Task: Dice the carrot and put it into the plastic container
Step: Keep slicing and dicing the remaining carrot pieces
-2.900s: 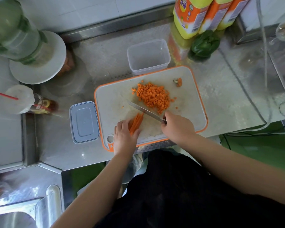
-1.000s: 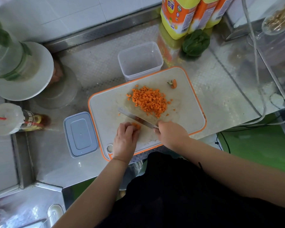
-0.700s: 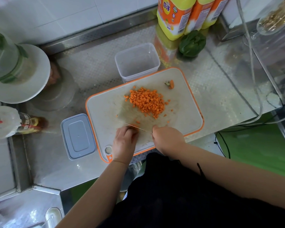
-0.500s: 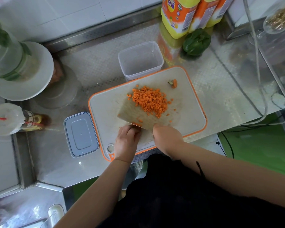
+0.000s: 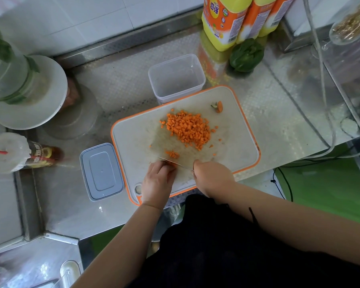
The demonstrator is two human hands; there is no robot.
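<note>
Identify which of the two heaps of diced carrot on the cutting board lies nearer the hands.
The small heap, lying just beyond the knife blade; the large heap sits farther up the board, toward the empty container.

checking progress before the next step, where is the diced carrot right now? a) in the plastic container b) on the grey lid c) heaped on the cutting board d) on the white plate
c: the diced carrot lies in a heap on the cutting board, while the plastic container behind the board shows no carrot in it.
</note>
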